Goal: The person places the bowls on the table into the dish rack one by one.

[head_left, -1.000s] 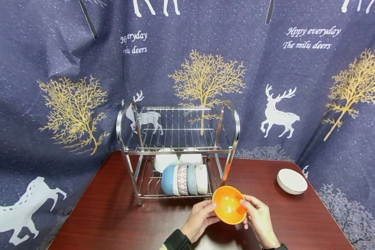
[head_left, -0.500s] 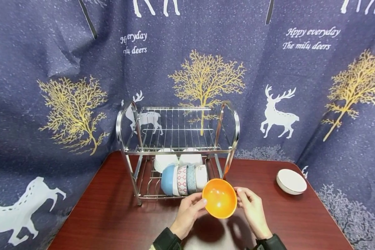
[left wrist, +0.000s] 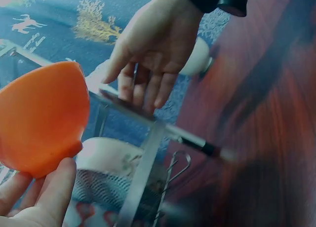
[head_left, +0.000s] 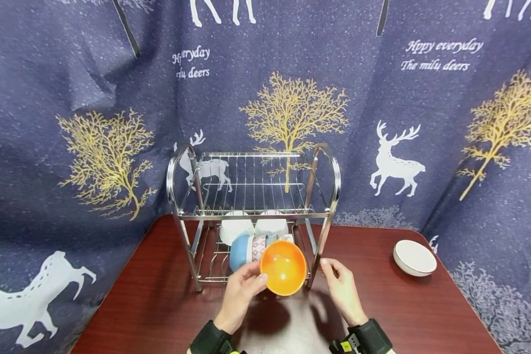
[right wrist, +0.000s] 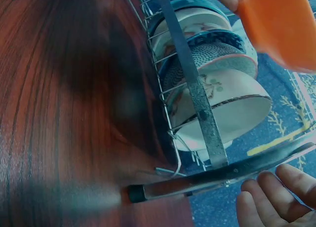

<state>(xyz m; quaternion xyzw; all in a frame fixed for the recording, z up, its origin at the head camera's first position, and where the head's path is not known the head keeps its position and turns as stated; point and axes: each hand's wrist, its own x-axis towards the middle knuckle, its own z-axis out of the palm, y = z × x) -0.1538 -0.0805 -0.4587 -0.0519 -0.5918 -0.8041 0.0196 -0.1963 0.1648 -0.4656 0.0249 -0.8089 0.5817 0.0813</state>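
An orange bowl (head_left: 283,268) is held up in front of the dish rack (head_left: 253,216), its inside turned toward the head camera. My left hand (head_left: 241,290) pinches its left edge, thumb in front and fingers behind. To the right of the bowl, apart from it, my right hand (head_left: 342,290) holds nothing; its fingers are loosely bent beside the rack's right front post (right wrist: 197,98). Whether they touch the rack I cannot tell. Behind the orange bowl, partly hidden, a row of bowls stands on edge on the lower tier, among them a blue bowl (head_left: 239,252) and a floral white bowl (right wrist: 229,101).
Two white bowls (head_left: 236,230) sit at the back of the lower tier. A shallow white dish (head_left: 414,257) lies on the red-brown table (head_left: 137,305) at the far right. A patterned curtain (head_left: 367,123) hangs behind the table.
The orange bowl has moved left and up toward the rack in my left hand. My right hand, which gripped its right edge a second ago, has let go and is apart from it.
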